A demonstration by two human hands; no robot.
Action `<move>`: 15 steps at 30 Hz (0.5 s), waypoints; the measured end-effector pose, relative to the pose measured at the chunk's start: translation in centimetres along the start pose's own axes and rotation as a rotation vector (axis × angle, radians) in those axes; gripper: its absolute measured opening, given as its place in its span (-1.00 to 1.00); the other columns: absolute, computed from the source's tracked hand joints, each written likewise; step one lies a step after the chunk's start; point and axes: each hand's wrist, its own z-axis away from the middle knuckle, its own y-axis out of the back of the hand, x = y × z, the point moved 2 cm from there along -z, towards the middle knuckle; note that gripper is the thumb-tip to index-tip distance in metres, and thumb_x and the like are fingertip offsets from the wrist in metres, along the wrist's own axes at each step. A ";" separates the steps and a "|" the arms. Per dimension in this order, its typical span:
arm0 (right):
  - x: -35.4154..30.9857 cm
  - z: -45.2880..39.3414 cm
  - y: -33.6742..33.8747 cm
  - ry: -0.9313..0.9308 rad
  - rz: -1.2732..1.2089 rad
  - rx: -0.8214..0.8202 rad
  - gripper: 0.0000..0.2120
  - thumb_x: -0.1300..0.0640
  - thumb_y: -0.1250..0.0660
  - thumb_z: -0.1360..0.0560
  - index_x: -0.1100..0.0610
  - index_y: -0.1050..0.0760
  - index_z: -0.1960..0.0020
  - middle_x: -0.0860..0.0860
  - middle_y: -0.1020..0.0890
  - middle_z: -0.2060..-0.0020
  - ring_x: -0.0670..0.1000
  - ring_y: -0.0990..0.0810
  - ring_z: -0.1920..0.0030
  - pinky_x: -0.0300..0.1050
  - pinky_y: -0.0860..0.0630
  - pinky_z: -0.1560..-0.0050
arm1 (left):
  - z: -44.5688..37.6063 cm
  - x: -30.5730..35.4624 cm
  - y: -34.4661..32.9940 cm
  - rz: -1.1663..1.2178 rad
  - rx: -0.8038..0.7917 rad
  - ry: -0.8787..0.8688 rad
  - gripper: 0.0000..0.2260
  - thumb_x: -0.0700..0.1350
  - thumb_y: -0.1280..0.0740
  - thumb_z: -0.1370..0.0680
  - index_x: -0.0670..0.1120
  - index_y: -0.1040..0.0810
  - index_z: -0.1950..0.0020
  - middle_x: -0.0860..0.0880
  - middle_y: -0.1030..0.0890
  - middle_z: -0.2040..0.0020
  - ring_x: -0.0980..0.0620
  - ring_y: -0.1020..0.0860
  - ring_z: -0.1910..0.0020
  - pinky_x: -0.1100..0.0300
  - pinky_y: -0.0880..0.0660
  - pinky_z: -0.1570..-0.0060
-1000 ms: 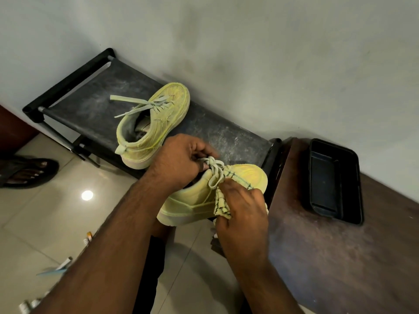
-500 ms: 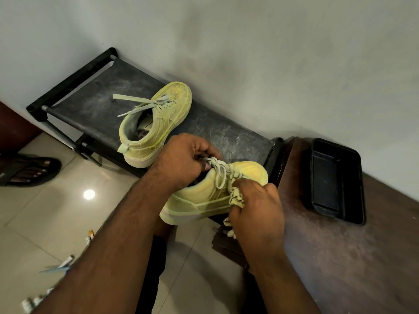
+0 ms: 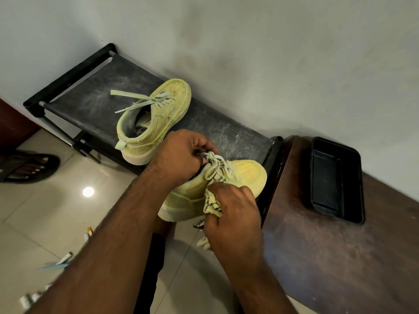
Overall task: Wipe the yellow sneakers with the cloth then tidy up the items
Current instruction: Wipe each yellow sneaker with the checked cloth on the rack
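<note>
— Sneakers first: where are they?
— One yellow sneaker [image 3: 154, 123] stands on the dusty black shoe rack [image 3: 90, 105] against the wall, laces loose, toe toward the wall. The other sneaker [image 3: 244, 177] is held up just in front of the rack's right end.
— What lies further left?
— A foot in a dark sandal [image 3: 27, 168] on the tiled floor [image 3: 45, 223], and a few small items low on the floor that are too blurred to name.
— And the left hand [image 3: 181, 155]?
— Its grip is closed on the held sneaker at the collar, fingers curled by the laces.
— The right hand [image 3: 233, 214]?
— It clutches a yellowish cloth [image 3: 213, 205] with dark markings, pressed against the side of that sneaker below the laces; a bit of the cloth hangs under the hand.
— Anything to the right?
— A dark wooden table [image 3: 340, 257] beside the rack, with a black plastic tray [image 3: 335, 177] resting on it near the wall.
</note>
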 end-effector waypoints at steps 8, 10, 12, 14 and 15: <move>4.3 -2.0 2.8 -0.366 0.211 -0.129 -0.61 0.23 -0.24 -0.43 0.07 -0.52 -0.24 0.01 -0.58 0.08 0.03 -0.46 -0.06 -0.11 -0.45 0.00 | -0.1 -0.3 -0.2 0.010 -0.017 -0.004 -0.75 -0.28 -0.43 -0.46 0.10 -0.69 0.11 0.07 -0.71 0.17 0.12 -0.66 0.17 0.07 -0.64 0.07; 2.8 -1.5 1.7 -0.235 0.208 -0.150 -0.67 0.27 -0.29 -0.34 0.10 -0.58 -0.08 0.00 -0.58 0.20 0.06 -0.49 0.04 -0.16 -0.43 0.15 | -0.1 -0.3 -0.2 0.010 -0.013 -0.001 -0.75 -0.27 -0.44 -0.46 0.11 -0.69 0.12 0.07 -0.70 0.18 0.12 -0.67 0.19 0.07 -0.64 0.09; 1.7 -1.1 1.1 -0.162 0.189 -0.118 -0.71 0.29 -0.33 -0.26 0.13 -0.60 0.04 0.02 -0.61 0.24 0.08 -0.51 0.11 -0.17 -0.42 0.24 | -0.1 -0.3 -0.3 0.003 -0.011 0.002 -0.76 -0.27 -0.43 -0.46 0.09 -0.70 0.11 0.07 -0.70 0.17 0.12 -0.66 0.19 0.07 -0.64 0.09; 2.3 -1.3 1.2 -0.214 0.218 -0.138 -0.70 0.25 -0.30 -0.34 0.10 -0.57 -0.05 0.00 -0.62 0.14 0.05 -0.47 0.02 -0.09 -0.51 0.17 | 0.0 -0.3 -0.3 0.002 -0.007 -0.001 -0.77 -0.27 -0.44 -0.46 0.08 -0.70 0.10 0.07 -0.70 0.18 0.12 -0.66 0.19 0.08 -0.64 0.09; 2.8 -1.6 1.6 -0.257 0.243 -0.147 -0.70 0.22 -0.28 -0.39 0.07 -0.54 -0.10 -0.02 -0.61 0.09 0.03 -0.44 -0.02 -0.05 -0.53 0.12 | 0.0 -0.3 -0.3 -0.001 -0.005 -0.005 -0.77 -0.27 -0.45 -0.45 0.09 -0.70 0.10 0.07 -0.70 0.18 0.13 -0.66 0.20 0.08 -0.64 0.09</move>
